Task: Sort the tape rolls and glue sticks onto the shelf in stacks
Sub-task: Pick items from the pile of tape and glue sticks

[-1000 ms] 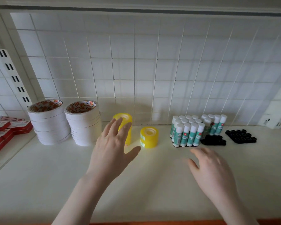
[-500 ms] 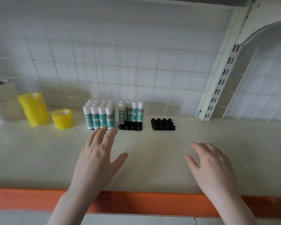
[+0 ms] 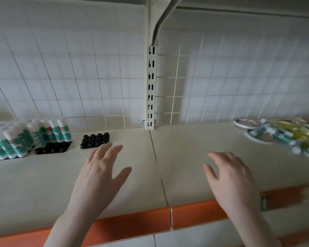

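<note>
Upright glue sticks (image 3: 16, 139) with white caps and green labels stand packed together at the far left of the cream shelf (image 3: 185, 143). At the far right lies a blurred loose pile of glue sticks (image 3: 276, 133), tape rolls (image 3: 246, 123) and yellow items (image 3: 300, 132). My left hand (image 3: 100, 173) hovers over the shelf's middle, fingers spread and holding nothing. Over the right shelf panel my right hand (image 3: 228, 175) is held with relaxed fingers, also empty. Both hands are apart from every object.
Two black holder trays (image 3: 95, 140) sit right of the upright sticks; one (image 3: 52, 148) is partly filled. A slotted white upright post (image 3: 151, 90) splits the wire-grid back wall. An orange strip (image 3: 194, 215) edges the shelf front. A seam (image 3: 157, 163) divides the two panels.
The view has swung further right: the yellow tape rolls left the frame and a loose pile at the right came into sight. Both hands stay open and empty, moving right with the view.
</note>
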Motion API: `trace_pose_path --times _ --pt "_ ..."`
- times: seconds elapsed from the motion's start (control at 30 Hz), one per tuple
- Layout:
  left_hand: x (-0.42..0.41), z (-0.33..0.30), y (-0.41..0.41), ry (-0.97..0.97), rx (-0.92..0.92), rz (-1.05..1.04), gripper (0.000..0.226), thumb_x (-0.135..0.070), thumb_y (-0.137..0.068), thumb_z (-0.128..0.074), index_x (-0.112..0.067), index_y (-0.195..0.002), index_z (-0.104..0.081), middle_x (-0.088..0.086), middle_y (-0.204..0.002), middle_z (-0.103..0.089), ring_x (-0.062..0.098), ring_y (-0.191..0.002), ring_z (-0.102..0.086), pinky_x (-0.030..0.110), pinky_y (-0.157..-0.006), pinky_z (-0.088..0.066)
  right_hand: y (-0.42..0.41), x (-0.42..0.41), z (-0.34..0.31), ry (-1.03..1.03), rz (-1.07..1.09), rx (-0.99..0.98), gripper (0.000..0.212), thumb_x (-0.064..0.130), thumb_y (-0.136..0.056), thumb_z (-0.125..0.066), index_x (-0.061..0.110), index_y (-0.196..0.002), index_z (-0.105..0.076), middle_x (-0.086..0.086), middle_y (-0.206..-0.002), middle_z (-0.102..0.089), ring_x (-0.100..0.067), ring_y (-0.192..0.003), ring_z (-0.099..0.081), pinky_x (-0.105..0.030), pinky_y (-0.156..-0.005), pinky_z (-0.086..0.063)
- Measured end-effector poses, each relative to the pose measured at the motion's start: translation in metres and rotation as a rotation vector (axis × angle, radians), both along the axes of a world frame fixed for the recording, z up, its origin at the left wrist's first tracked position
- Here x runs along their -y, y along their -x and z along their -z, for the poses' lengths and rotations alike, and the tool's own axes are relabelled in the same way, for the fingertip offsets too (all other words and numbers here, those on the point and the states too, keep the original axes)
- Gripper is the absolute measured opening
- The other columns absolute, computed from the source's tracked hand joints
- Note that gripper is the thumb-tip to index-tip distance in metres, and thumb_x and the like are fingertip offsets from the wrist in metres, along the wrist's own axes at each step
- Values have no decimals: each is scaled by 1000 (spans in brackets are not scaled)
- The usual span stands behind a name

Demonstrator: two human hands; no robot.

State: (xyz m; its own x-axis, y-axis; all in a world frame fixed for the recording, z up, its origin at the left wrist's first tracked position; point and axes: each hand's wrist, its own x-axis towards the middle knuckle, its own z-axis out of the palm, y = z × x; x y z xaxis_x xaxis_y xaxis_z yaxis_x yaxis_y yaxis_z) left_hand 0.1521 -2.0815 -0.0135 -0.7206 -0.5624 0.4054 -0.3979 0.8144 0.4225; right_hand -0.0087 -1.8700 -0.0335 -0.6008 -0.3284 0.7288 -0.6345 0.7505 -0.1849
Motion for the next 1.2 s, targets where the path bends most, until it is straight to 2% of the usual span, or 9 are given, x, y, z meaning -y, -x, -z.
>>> trace_pose_path --times 0.2,0.37,0.6,0.77,0.9,1.03,1.2 --pt "-67 -7 74 14 11 87 58 -39 -79 -66 -23 -132 -50 1 -141 -43 21 -129 -36 36 -103 -33 57 -82 1 53 43 -18 31 2 -57 -83 4 -84 -70 -14 -74 -65 -35 -65 -62 -41 -59 -54" --pt "-145 -10 149 11 -29 69 56 -37 -78 -68 -23 -130 -52 1 -139 -45 22 -126 -41 37 -100 -35 127 -165 1 54 50 -12 23 3 -63 -79 4 -84 -70 -13 -77 -65 -35 -68 -62 -41 -61 -53" --pt "-243 -12 236 -19 -1 67 56 -45 -82 -61 -29 -134 -46 -7 -142 -39 14 -129 -36 27 -102 -30 219 -247 -15 -1 -38 24 21 4 -69 -75 5 -89 -71 -11 -82 -67 -35 -70 -63 -40 -61 -52" --pt "-260 -15 253 -2 12 2 56 -45 -82 -61 -29 -134 -46 -7 -142 -39 14 -130 -34 26 -101 -30 260 -248 -20 -26 -107 70 17 6 -74 -73 4 -91 -71 -12 -80 -68 -34 -69 -62 -40 -61 -52" --pt "-259 -12 255 1 28 -45 56 -45 -82 -61 -28 -133 -46 -6 -141 -40 14 -129 -35 27 -100 -31 276 -231 -28 -62 -142 66 13 6 -70 -76 6 -81 -70 -11 -70 -66 -31 -61 -61 -31 -51 -47" --pt "-253 -9 259 -9 34 -63 55 -44 -83 -61 -28 -134 -46 -7 -141 -39 13 -130 -34 26 -100 -30 293 -204 -37 -173 -154 211 15 21 -87 -59 12 -96 -68 -7 -87 -67 -28 -82 -59 -31 -62 -41" --pt "-243 -6 265 -18 35 -61 56 -44 -83 -60 -29 -135 -44 -7 -143 -38 13 -131 -33 25 -102 -28 307 -170 -38 -327 -264 242 22 32 -93 -47 19 -106 -60 -1 -100 -62 -22 -93 -56 -30 -69 -39"
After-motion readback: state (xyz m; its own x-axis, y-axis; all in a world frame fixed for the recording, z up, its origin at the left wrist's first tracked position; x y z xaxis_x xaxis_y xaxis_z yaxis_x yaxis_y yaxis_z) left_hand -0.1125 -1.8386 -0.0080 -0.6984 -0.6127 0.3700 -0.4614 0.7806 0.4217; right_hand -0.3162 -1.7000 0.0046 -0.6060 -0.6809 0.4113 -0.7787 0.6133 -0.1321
